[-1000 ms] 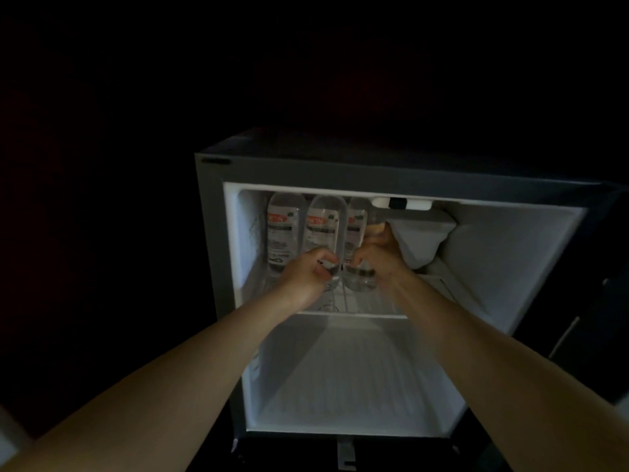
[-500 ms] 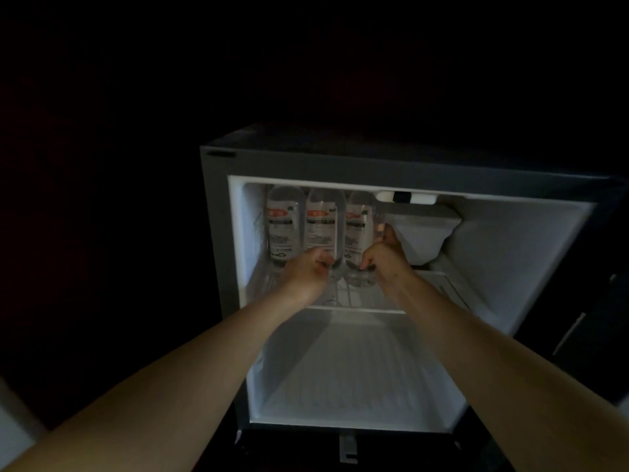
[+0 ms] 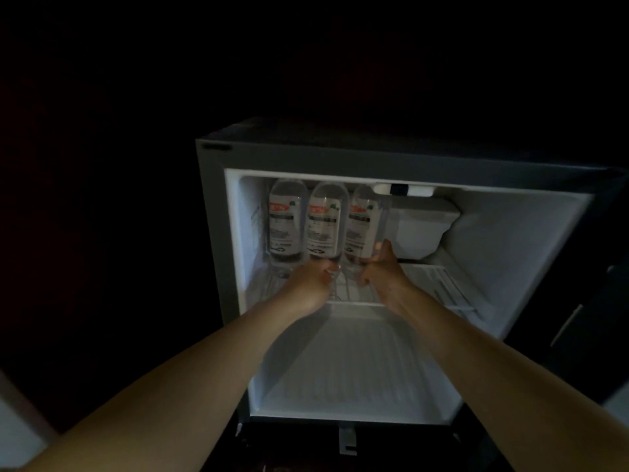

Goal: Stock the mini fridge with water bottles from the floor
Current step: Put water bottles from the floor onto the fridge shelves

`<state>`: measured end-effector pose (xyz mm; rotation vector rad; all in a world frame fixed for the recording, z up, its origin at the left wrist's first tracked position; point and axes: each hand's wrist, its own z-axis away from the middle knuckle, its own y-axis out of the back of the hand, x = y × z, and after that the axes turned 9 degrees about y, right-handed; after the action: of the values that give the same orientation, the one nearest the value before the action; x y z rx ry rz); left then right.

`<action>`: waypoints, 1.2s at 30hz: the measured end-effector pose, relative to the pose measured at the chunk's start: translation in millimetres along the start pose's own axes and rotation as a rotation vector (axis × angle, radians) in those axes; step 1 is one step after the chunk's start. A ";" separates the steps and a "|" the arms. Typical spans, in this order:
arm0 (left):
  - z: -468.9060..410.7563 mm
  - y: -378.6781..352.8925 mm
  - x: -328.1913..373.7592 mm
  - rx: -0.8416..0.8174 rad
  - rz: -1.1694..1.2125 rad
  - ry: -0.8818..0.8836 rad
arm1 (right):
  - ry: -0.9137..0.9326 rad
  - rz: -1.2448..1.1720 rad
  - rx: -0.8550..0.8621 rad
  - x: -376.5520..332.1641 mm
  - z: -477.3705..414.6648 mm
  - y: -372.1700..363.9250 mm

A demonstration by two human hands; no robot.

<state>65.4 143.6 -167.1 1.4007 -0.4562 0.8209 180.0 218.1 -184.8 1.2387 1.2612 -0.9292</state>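
Inside an open mini fridge (image 3: 510, 267) in a dark room, three clear water bottles lie side by side on the upper wire shelf (image 3: 437, 282), their necks pointing toward the opening. The left hand (image 3: 311, 281) curls its fingers round the neck end of the middle bottle (image 3: 323, 226), while the right hand (image 3: 381, 274) grasps the neck end of the right-hand bottle (image 3: 362, 226), thumb raised along its side. The left-hand bottle (image 3: 285, 226) lies untouched just beside the fridge's left inner wall, touching or nearly touching the middle one. The row fills the left half of the shelf. To its right, the right-hand bottle sits close against a white freezer box (image 3: 418, 229) hanging from the ceiling, below a small white control unit (image 3: 405, 189). Bare shelf wire shows in front of that box and out to the right wall. Below the shelf's front edge, the ribbed white floor (image 3: 340, 369) of the lower compartment lies open from wall to wall, crossed only by both forearms
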 end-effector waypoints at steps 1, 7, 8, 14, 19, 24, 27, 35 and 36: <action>-1.4 0.1 1.0 0.001 0.014 0.014 | 0.008 0.009 0.004 -0.8 1.2 -0.5; -6.2 -1.0 -1.3 -0.002 -0.007 0.025 | 0.026 0.046 0.010 -2.1 4.7 -2.7; -5.3 -2.1 -2.0 -0.011 -0.033 0.023 | 0.021 0.067 0.007 -1.9 5.2 -2.0; 8.0 3.2 0.2 0.033 -0.011 0.039 | -0.007 0.152 0.007 -10.7 19.8 1.4; 62.1 23.8 5.9 0.025 0.100 0.063 | -0.044 0.178 0.106 -30.6 61.1 7.4; 159.7 56.6 -2.7 0.112 0.208 0.191 | 0.110 0.182 0.106 -78.7 143.1 -10.4; 222.6 87.6 -21.5 0.184 0.303 0.295 | 0.132 0.090 -0.036 -111.0 202.6 -44.6; 418.0 170.9 -103.4 0.550 0.383 0.505 | -0.001 -0.116 -0.401 -181.9 373.1 -185.4; 446.8 176.8 -115.4 0.579 0.416 0.541 | -0.014 -0.126 -0.448 -183.8 397.8 -204.3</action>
<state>-58.5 -323.5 -63.7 1.5382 -0.0784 1.7165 22.9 -226.3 -77.4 0.8069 1.4526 -0.6895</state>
